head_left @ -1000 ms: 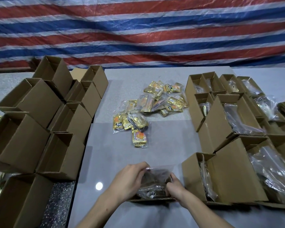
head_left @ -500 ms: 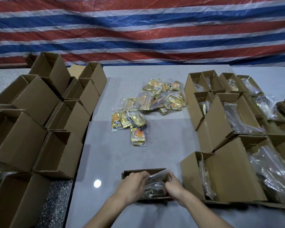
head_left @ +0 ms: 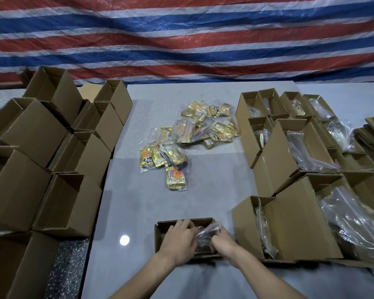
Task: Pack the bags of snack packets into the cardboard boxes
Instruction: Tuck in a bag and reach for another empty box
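Note:
A small open cardboard box [head_left: 160, 231] stands on the grey table near its front edge. Both my hands are down inside it. My left hand [head_left: 179, 240] and my right hand [head_left: 221, 244] press on a clear plastic bag of snack packets [head_left: 206, 236] that lies in the box; its crumpled top shows between them. The fingers are curled over the bag. Further back in the middle of the table lie several clear bags of gold and orange snack packets [head_left: 190, 143].
Several empty open cardboard boxes [head_left: 71, 203] are stacked along the left. On the right stand several boxes [head_left: 289, 225] with clear bags in them. Flat cardboard [head_left: 373, 134] is piled at the far right. A striped tarpaulin [head_left: 181, 39] hangs behind.
The bag, held above the box rim a second ago, has gone down into the box. Both hands have followed it in and moved closer together.

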`<action>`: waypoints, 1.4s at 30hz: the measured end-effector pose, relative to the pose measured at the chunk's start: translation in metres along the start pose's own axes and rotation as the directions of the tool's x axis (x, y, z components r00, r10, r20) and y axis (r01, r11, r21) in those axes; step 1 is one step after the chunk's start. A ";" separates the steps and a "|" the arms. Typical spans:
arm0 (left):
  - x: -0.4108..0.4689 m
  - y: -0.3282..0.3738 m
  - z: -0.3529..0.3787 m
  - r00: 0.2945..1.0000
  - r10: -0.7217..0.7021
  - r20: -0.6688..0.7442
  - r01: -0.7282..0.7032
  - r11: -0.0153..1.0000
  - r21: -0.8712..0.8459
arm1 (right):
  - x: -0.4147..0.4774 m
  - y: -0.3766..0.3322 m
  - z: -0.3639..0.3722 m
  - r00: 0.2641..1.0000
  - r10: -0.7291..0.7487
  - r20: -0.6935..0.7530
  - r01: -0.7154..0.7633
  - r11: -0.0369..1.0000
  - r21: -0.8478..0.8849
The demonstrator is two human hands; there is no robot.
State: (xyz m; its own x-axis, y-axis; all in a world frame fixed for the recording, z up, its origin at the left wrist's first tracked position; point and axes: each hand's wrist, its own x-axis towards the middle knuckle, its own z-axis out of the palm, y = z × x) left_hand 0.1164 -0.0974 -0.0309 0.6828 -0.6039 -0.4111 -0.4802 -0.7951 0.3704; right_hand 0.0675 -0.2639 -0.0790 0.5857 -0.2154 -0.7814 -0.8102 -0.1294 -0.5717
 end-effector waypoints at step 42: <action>-0.040 -0.009 0.007 1.000 -0.022 0.022 0.012 0.926 0.377 | -0.025 -0.011 0.006 0.992 0.124 -0.027 -0.115 0.967 0.226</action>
State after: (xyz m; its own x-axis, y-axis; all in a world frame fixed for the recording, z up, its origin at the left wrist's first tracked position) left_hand 0.0895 -0.0666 -0.0238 0.6809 -0.5875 -0.4372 -0.6441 -0.7646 0.0243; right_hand 0.0618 -0.2514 -0.0542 0.4801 -0.2555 -0.8392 -0.8460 0.1182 -0.5199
